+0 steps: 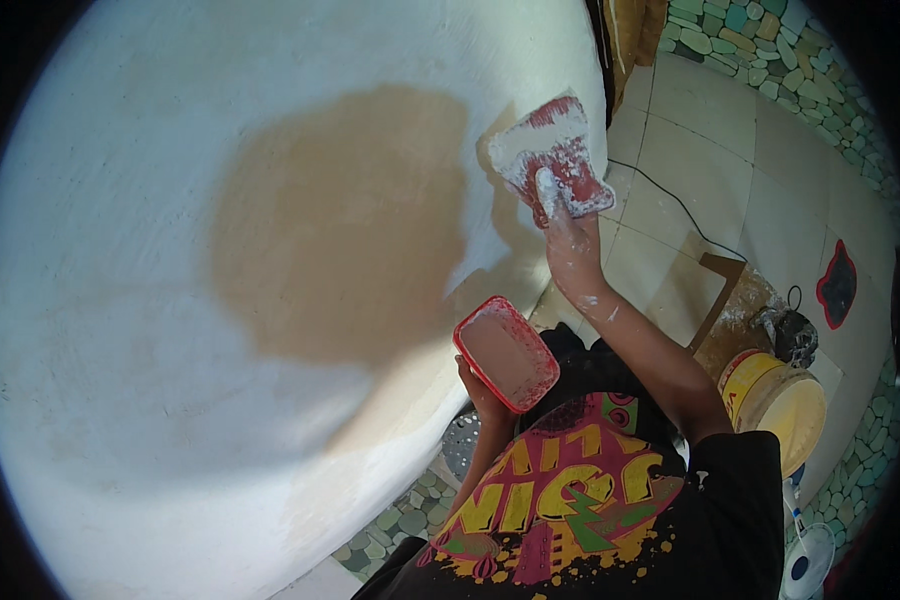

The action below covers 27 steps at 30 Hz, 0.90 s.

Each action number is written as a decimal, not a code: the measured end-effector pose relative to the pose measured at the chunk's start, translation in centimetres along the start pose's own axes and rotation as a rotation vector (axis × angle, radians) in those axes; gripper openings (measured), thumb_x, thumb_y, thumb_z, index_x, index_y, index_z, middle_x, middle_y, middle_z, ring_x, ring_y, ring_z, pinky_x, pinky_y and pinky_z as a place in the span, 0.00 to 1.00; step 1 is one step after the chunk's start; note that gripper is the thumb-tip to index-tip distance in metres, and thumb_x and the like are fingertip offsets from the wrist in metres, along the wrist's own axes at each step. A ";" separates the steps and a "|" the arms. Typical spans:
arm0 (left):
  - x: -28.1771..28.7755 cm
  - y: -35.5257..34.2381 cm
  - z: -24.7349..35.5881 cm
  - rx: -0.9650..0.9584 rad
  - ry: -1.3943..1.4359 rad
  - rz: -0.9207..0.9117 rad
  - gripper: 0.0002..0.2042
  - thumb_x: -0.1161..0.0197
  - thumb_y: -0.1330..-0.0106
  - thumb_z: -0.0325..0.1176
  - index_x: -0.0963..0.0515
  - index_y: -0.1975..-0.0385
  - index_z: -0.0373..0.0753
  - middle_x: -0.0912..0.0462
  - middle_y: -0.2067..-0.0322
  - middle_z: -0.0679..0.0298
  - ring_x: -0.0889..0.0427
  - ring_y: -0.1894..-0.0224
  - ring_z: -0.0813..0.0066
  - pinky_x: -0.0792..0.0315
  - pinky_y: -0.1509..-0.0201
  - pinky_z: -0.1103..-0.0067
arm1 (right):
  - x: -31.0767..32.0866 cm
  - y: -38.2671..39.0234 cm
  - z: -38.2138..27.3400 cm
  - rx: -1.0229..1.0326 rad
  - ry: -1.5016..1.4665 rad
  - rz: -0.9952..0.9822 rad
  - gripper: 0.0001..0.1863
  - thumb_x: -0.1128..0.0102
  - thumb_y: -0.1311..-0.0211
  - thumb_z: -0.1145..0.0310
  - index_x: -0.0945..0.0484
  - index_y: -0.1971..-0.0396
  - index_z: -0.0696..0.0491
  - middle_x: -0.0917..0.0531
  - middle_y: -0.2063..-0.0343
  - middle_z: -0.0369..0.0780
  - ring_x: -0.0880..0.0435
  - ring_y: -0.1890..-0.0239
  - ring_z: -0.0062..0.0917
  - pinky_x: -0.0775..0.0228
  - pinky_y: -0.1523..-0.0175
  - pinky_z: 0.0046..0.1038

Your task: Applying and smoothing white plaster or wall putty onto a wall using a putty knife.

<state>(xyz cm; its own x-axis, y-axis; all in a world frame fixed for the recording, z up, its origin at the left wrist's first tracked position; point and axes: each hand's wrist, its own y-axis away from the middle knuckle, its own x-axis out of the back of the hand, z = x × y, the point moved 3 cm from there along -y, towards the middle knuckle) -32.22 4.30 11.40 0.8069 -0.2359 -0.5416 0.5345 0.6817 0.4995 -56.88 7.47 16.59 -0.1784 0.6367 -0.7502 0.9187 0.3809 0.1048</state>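
Note:
My right hand (572,250), dusted with white, grips a red putty spreader (570,158). White compound smears cover much of its blade, and the thumb lies along its face. The spreader is held up beside the white wall (120,250), its shadow falling just to its left; whether the blade touches the wall I cannot tell. Lower down, close to my body, my left hand (485,397) holds a red-rimmed rectangular tub (457,335) from below and the side. Smooth pale pinkish-grey paste partly fills the tub. Most fingers of that hand are hidden beneath it.
A yellow and white bucket (782,395) stands on the tiled floor at the right, by a dark power tool (795,338) and a brown board (715,300). A black cable (682,205) crosses the tiles. Farther right lies a red-edged dark mat (838,285).

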 end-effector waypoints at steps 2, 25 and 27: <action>0.9 0.0 -0.2 0.006 -0.002 0.020 0.28 0.57 0.23 0.57 0.31 0.34 0.43 0.22 0.40 0.62 0.22 0.41 0.63 0.25 0.38 0.65 | -0.2 0.4 0.5 0.028 -0.053 -0.001 0.18 0.43 0.24 0.68 0.29 0.39 0.54 0.22 0.45 0.34 0.23 0.48 0.17 0.30 0.44 0.24; 1.1 -0.7 -0.9 0.123 -0.188 -0.048 0.36 0.63 0.25 0.67 0.34 0.32 0.42 0.25 0.39 0.60 0.25 0.40 0.62 0.32 0.33 0.66 | -3.4 2.9 1.7 0.640 0.575 -0.451 0.24 0.41 0.36 0.77 0.26 0.38 0.60 0.26 0.38 0.53 0.22 0.40 0.48 0.29 0.35 0.38; -1.2 -0.1 -0.3 0.175 -0.036 -0.038 0.25 0.61 0.20 0.51 0.31 0.37 0.38 0.20 0.46 0.59 0.18 0.47 0.62 0.21 0.44 0.63 | -2.5 1.0 0.1 0.614 0.590 -0.357 0.24 0.43 0.36 0.78 0.25 0.39 0.61 0.25 0.40 0.53 0.21 0.41 0.48 0.28 0.37 0.37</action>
<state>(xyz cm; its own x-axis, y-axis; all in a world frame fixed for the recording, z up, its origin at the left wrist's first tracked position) -33.30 4.73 11.79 0.7918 -0.2857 -0.5398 0.5981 0.5418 0.5906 -55.49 6.21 18.52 -0.4827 0.8528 -0.1994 0.7702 0.3050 -0.5601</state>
